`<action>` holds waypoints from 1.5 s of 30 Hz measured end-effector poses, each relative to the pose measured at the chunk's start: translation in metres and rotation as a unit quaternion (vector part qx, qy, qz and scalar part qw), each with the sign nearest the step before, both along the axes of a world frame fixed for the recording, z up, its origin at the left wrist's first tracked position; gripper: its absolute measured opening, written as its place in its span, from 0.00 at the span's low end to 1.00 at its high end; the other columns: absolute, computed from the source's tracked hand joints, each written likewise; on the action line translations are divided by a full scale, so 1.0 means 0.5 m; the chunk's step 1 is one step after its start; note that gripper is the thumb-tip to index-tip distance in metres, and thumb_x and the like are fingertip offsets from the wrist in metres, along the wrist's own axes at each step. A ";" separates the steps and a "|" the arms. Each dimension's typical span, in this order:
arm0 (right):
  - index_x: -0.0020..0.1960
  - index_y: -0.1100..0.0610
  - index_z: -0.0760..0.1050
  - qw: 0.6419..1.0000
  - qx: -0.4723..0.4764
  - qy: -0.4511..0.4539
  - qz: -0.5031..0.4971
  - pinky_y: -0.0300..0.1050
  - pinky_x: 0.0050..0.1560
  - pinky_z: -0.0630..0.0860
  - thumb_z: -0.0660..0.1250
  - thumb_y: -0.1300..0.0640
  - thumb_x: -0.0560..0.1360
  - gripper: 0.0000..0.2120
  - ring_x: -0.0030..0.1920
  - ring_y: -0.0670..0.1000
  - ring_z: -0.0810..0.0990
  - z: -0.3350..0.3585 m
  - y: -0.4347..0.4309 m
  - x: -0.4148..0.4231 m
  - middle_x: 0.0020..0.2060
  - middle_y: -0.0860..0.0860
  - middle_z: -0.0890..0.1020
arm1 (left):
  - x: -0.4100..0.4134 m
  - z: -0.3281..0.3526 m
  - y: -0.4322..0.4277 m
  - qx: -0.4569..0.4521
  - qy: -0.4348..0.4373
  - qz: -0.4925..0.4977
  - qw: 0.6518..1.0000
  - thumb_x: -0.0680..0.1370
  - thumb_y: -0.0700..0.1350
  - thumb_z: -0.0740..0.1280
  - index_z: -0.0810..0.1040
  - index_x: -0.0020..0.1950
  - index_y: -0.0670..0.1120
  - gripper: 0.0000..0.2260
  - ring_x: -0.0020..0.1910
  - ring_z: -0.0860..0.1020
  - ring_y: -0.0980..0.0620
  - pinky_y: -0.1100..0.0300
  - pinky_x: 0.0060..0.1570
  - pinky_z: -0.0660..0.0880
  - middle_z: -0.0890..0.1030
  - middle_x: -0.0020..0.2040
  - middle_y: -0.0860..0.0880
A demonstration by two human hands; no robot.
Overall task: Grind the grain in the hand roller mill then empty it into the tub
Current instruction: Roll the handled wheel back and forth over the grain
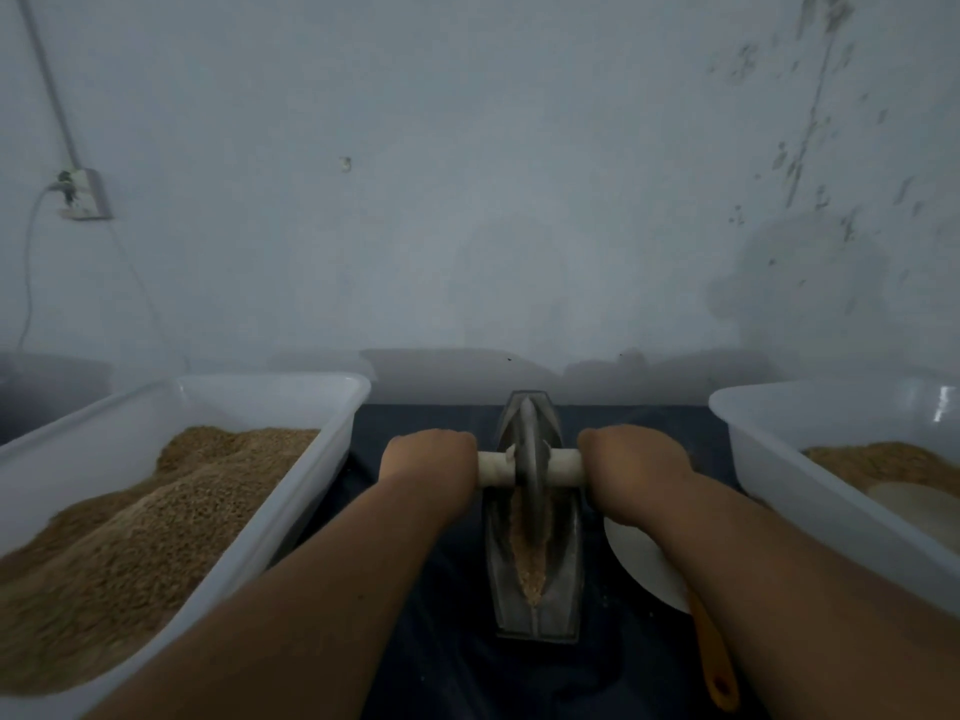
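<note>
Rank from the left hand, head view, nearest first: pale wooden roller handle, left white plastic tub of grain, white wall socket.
1. pale wooden roller handle: gripped by the left hand.
2. white plastic tub of grain: beside it, leftward.
3. white wall socket: far up-left, on the wall.

A pale blue-grey wall [467, 200] is filling the whole background. High on its left a white socket [85, 194] is hanging, with a thin conduit [49, 80] running up from it and a cable [28, 283] looping down. Dark flaking marks [800, 142] are streaking the wall's right side. Down below, a dark cloth [447, 641] is covering the surface. On it at the right a white round dish [644, 563] is lying, with an orange handle [714, 667] just beside it, pointing toward the camera.
</note>
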State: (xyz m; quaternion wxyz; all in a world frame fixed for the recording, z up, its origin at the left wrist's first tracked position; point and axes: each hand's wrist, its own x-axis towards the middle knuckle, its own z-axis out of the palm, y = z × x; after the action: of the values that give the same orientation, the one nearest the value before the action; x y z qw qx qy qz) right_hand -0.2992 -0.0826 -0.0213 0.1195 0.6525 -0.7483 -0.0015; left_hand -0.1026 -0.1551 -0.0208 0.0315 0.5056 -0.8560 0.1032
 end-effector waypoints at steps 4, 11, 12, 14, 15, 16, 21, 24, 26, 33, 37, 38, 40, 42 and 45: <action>0.46 0.50 0.66 1.000 0.010 -0.009 0.003 0.45 0.41 0.71 0.69 0.58 0.73 0.11 0.41 0.52 0.73 0.004 0.045 0.020 0.43 0.50 0.77 | 0.026 0.001 0.040 0.006 -0.004 -0.002 1.000 0.76 0.45 0.67 0.73 0.58 0.50 0.12 0.52 0.77 0.48 0.53 0.43 0.68 0.78 0.54 0.49; 0.45 0.49 0.61 0.999 -0.005 -0.020 0.031 0.45 0.40 0.69 0.67 0.53 0.72 0.13 0.40 0.52 0.72 0.019 0.098 0.041 0.38 0.47 0.71 | 0.056 0.000 0.076 -0.004 0.010 -0.020 1.000 0.76 0.46 0.67 0.71 0.56 0.50 0.10 0.48 0.77 0.48 0.54 0.43 0.67 0.78 0.52 0.50; 0.45 0.49 0.61 0.999 -0.003 -0.022 0.037 0.45 0.40 0.69 0.67 0.53 0.72 0.13 0.39 0.51 0.72 0.020 0.099 0.040 0.38 0.46 0.70 | 0.057 0.000 0.077 -0.003 0.010 -0.021 1.000 0.75 0.46 0.67 0.71 0.55 0.50 0.10 0.46 0.76 0.49 0.54 0.43 0.67 0.78 0.52 0.50; 0.44 0.49 0.61 0.999 -0.003 -0.017 0.039 0.45 0.38 0.68 0.68 0.54 0.72 0.13 0.38 0.51 0.72 0.017 0.095 0.035 0.36 0.46 0.69 | 0.056 0.000 0.074 -0.006 0.011 -0.021 1.000 0.75 0.47 0.68 0.70 0.54 0.51 0.10 0.43 0.73 0.50 0.54 0.43 0.67 0.78 0.51 0.50; 0.44 0.48 0.62 0.999 -0.004 -0.014 0.033 0.45 0.38 0.68 0.68 0.55 0.72 0.13 0.38 0.51 0.71 0.014 0.088 0.031 0.36 0.46 0.69 | 0.053 -0.001 0.071 -0.011 0.011 -0.020 1.000 0.75 0.47 0.67 0.70 0.54 0.51 0.10 0.44 0.74 0.50 0.54 0.43 0.67 0.78 0.51 0.50; 0.44 0.48 0.62 1.000 -0.002 -0.012 0.025 0.45 0.38 0.68 0.68 0.55 0.72 0.13 0.38 0.51 0.72 0.011 0.079 0.027 0.36 0.46 0.70 | 0.048 -0.001 0.066 -0.016 0.010 -0.019 1.000 0.75 0.47 0.67 0.71 0.55 0.51 0.10 0.45 0.75 0.49 0.54 0.43 0.67 0.78 0.52 0.50; 0.48 0.50 0.71 0.999 0.038 -0.035 -0.010 0.45 0.41 0.71 0.70 0.54 0.72 0.09 0.41 0.52 0.74 0.006 0.009 0.001 0.41 0.49 0.75 | 0.000 0.009 0.011 -0.022 -0.012 0.001 1.000 0.76 0.44 0.66 0.73 0.57 0.50 0.10 0.50 0.77 0.48 0.53 0.43 0.67 0.78 0.53 0.50; 0.48 0.49 0.70 0.999 0.015 -0.026 -0.014 0.45 0.42 0.70 0.69 0.53 0.73 0.08 0.42 0.52 0.74 0.007 -0.034 -0.012 0.49 0.50 0.79 | -0.024 0.014 -0.028 0.002 -0.014 0.016 1.000 0.77 0.43 0.66 0.73 0.57 0.49 0.09 0.50 0.76 0.47 0.53 0.44 0.68 0.78 0.53 0.49; 0.52 0.51 0.74 1.000 -0.007 -0.018 -0.023 0.46 0.44 0.69 0.69 0.54 0.74 0.08 0.48 0.53 0.78 0.005 -0.057 -0.018 0.52 0.51 0.80 | -0.035 0.014 -0.046 0.002 -0.010 0.022 1.000 0.77 0.43 0.67 0.73 0.58 0.49 0.10 0.51 0.77 0.47 0.53 0.45 0.68 0.78 0.54 0.50; 0.53 0.52 0.72 0.999 -0.030 -0.004 -0.031 0.46 0.42 0.68 0.67 0.55 0.75 0.08 0.49 0.54 0.79 -0.007 -0.046 -0.016 0.51 0.51 0.80 | -0.031 0.009 -0.039 -0.010 -0.011 0.017 1.000 0.76 0.44 0.67 0.73 0.57 0.50 0.11 0.51 0.77 0.47 0.52 0.43 0.69 0.78 0.53 0.49; 0.54 0.53 0.72 1.000 -0.012 -0.008 -0.022 0.47 0.41 0.70 0.68 0.56 0.75 0.10 0.46 0.54 0.79 -0.002 0.001 0.004 0.48 0.51 0.80 | -0.010 0.010 0.000 -0.005 -0.013 0.011 1.000 0.76 0.44 0.67 0.72 0.58 0.50 0.12 0.49 0.77 0.48 0.54 0.43 0.67 0.78 0.52 0.50; 0.54 0.53 0.71 1.000 0.001 -0.013 -0.021 0.47 0.42 0.71 0.69 0.56 0.75 0.10 0.46 0.54 0.79 0.001 0.014 0.010 0.48 0.52 0.79 | -0.003 0.010 0.013 -0.007 -0.015 0.009 1.000 0.76 0.44 0.67 0.72 0.58 0.50 0.12 0.49 0.77 0.48 0.54 0.43 0.67 0.78 0.53 0.50; 0.51 0.51 0.69 0.999 0.030 -0.033 -0.028 0.47 0.47 0.75 0.69 0.57 0.74 0.10 0.48 0.55 0.79 0.008 0.043 0.024 0.49 0.52 0.79 | 0.013 0.010 0.039 -0.013 -0.021 0.003 1.000 0.76 0.44 0.67 0.72 0.58 0.50 0.12 0.51 0.78 0.48 0.54 0.43 0.67 0.78 0.53 0.49; 0.47 0.49 0.66 0.996 0.053 -0.053 -0.038 0.53 0.53 0.78 0.70 0.57 0.73 0.13 0.50 0.55 0.78 0.015 0.072 0.035 0.48 0.52 0.77 | 0.029 0.012 0.062 -0.017 -0.028 -0.004 0.999 0.76 0.44 0.66 0.72 0.58 0.50 0.11 0.51 0.78 0.48 0.53 0.43 0.67 0.78 0.54 0.50; 0.48 0.50 0.68 0.997 0.052 -0.053 -0.034 0.53 0.53 0.78 0.70 0.57 0.73 0.11 0.48 0.55 0.76 0.023 0.108 0.048 0.44 0.50 0.73 | 0.048 0.022 0.089 -0.016 -0.027 -0.015 0.999 0.76 0.44 0.66 0.71 0.57 0.50 0.11 0.47 0.75 0.49 0.54 0.43 0.67 0.78 0.53 0.50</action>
State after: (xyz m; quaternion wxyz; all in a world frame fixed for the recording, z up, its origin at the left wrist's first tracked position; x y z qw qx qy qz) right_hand -0.2751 -0.0287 -0.0098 0.0456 0.6309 -0.7744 -0.0100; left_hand -0.0787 -0.1107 -0.0096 0.0184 0.4889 -0.8623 0.1303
